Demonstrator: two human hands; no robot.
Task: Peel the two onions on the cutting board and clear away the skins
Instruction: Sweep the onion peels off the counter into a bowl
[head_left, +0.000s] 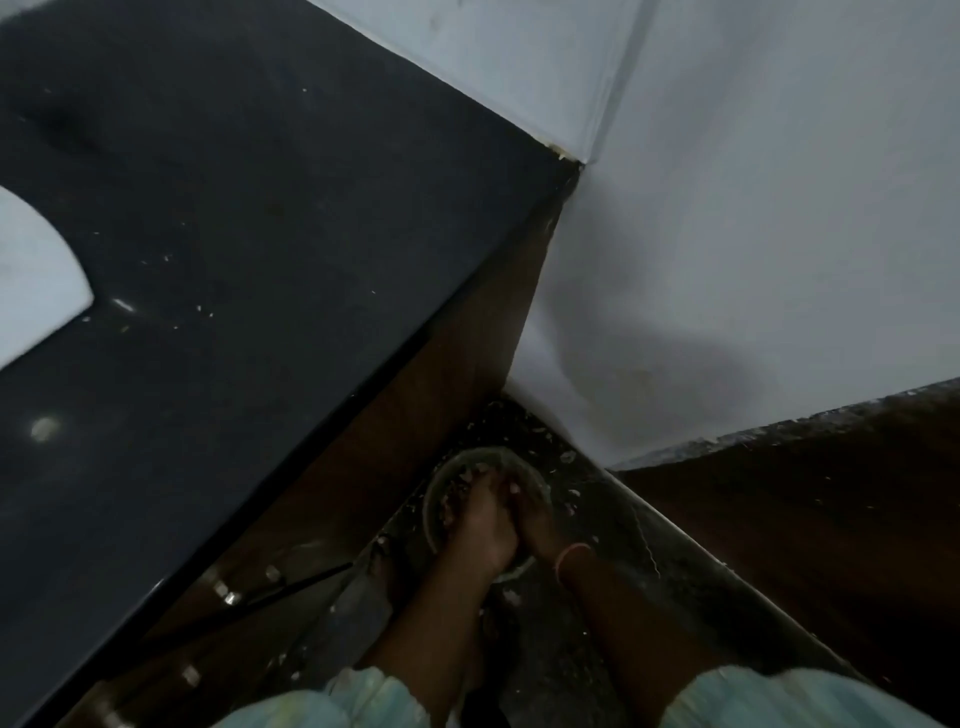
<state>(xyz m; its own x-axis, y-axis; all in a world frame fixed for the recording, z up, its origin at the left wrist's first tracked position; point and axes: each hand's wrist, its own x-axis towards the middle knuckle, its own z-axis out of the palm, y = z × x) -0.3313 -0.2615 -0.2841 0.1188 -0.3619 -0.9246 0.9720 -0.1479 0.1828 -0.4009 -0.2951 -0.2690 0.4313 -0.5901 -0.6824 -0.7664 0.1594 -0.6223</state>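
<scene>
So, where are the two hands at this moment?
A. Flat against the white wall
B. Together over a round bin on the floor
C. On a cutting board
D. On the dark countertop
B: the left hand and right hand meet low down over the round bin, beside the countertop, not on it.

Black counter (234, 260) (white-flecked), pale wall (753, 208)

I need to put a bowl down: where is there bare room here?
The dark countertop is mostly bare between the white board at its left edge and the wall corner. The floor corner is crowded: both hands over the round bin, scraps scattered around.
</scene>
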